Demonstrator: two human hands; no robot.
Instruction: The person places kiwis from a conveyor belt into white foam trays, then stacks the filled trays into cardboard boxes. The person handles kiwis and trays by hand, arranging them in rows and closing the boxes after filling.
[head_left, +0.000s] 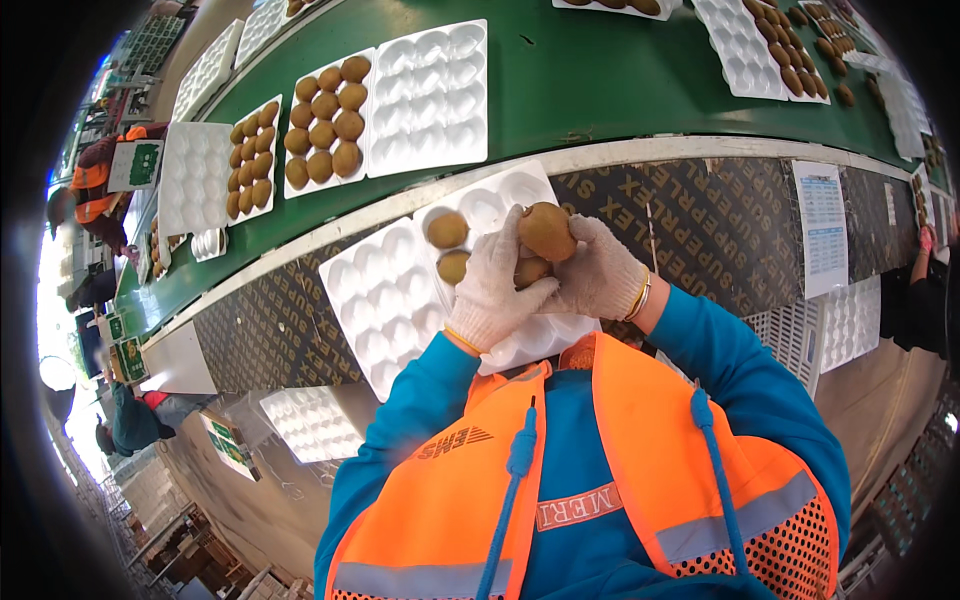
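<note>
Both of my hands wear white knitted gloves and meet above a white molded fruit tray (480, 196). A brown kiwifruit (548, 231) is held between the fingertips of my left hand (496, 281) and my right hand (600, 271). Just below it, a second kiwifruit (531, 271) sits within the curl of my left hand, partly covered by the fingers. Two more kiwifruit (448, 230) rest in the tray's cups left of my hands. Joined to that tray is another white half (386, 300) with its domed side up. My forearms hide the tray's near part.
Beyond the dark printed board (697, 217) runs a green conveyor belt (600, 82), carrying kiwifruit-filled trays (324, 124). A paper sheet (821, 225) lies on the board at right. A white plastic crate (784, 337) stands below it. Other people (97, 180) work at left and far right.
</note>
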